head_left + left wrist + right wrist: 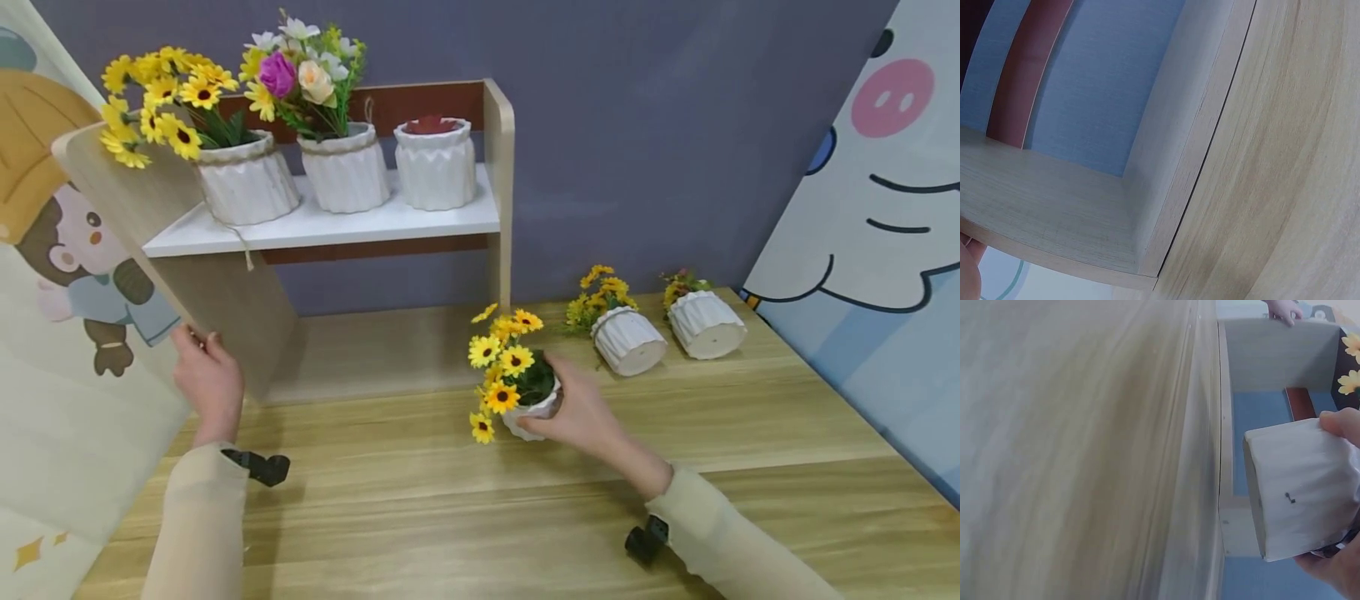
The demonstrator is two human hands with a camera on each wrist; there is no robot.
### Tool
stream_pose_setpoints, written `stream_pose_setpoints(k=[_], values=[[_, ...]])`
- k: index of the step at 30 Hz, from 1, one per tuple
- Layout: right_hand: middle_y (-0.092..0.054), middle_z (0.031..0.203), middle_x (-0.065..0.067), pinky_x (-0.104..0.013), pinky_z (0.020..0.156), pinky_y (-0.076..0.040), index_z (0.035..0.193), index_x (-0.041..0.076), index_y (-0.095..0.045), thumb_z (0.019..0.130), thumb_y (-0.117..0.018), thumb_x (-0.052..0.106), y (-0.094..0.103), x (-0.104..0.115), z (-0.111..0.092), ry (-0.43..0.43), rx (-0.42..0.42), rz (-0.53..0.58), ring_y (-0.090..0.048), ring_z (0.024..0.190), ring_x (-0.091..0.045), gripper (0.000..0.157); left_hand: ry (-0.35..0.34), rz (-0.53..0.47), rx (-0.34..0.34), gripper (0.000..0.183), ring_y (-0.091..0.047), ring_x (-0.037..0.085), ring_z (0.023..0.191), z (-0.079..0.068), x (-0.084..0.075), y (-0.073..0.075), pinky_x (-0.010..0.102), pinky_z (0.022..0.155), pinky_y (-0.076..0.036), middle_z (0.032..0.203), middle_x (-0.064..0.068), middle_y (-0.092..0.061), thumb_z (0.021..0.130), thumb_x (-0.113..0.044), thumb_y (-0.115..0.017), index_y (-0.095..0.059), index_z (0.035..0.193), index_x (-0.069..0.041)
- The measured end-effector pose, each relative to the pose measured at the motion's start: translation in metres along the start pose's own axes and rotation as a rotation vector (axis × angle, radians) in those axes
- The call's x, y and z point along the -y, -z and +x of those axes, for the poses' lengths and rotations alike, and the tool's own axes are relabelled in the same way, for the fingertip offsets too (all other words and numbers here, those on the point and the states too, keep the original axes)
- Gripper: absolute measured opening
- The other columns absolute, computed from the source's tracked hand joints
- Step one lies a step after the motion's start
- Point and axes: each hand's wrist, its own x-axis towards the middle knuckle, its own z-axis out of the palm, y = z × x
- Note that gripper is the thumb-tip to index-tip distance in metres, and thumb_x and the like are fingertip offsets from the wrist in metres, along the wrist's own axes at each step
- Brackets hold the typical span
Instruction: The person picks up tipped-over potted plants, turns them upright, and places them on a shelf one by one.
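Observation:
My right hand (581,412) grips a white ribbed flowerpot (529,421) of yellow daisy-like flowers (516,360), thumb and fingers on either side of its rim. The pot is in front of the shelf's lower right corner; in the right wrist view its pale side and base edge (1300,490) show, tilted. At the left, my left hand (212,379) holds the front edge of the small wooden shelf's left side panel (225,317). Only a bit of that hand (969,272) appears in the left wrist view, beside the panel edge.
On the white upper board (360,229) stand a yellow-flowered pot (247,183), a mixed-flower pot (345,175) and a pot with dark red contents (437,171). Two flowerpots, one nearer (630,342) and one farther right (707,325), lie tipped on the wooden table (420,517).

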Motion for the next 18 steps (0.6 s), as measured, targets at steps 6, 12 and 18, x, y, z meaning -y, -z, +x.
stream_pose_setpoints(k=[6,12,18], values=[[-0.048,0.132,-0.011,-0.05,0.091,-0.041,0.136,0.01,-0.037,0.056,-0.081,0.042,-0.011,0.011,0.003,0.048,0.015,0.024,-0.049,0.115,-0.029,0.097,0.005,0.011,0.015,0.031,-0.054,0.041,0.097,-0.001,0.0,0.001,0.051,0.079,-0.04,0.105,0.025,-0.056,0.097,-0.027,-0.033,-0.039,0.119,-0.006],[-0.046,0.133,-0.01,-0.047,0.089,-0.043,0.137,0.008,-0.036,0.057,-0.08,0.043,-0.022,0.02,0.01,0.099,0.029,0.032,-0.049,0.115,-0.026,0.098,0.014,0.019,0.042,0.033,-0.055,0.04,0.104,-0.001,0.0,0.001,0.051,0.083,-0.042,0.112,0.023,-0.056,0.098,-0.029,-0.03,-0.037,0.122,-0.009],[-0.043,0.136,-0.01,-0.044,0.089,-0.043,0.139,0.007,-0.033,0.06,-0.078,0.046,-0.033,0.032,0.02,0.082,0.082,0.033,-0.048,0.117,-0.026,0.099,0.006,-0.001,0.037,0.033,-0.054,0.04,0.104,0.0,0.0,0.001,0.052,0.083,-0.042,0.113,0.023,-0.057,0.097,-0.029,-0.03,-0.038,0.122,-0.008]])
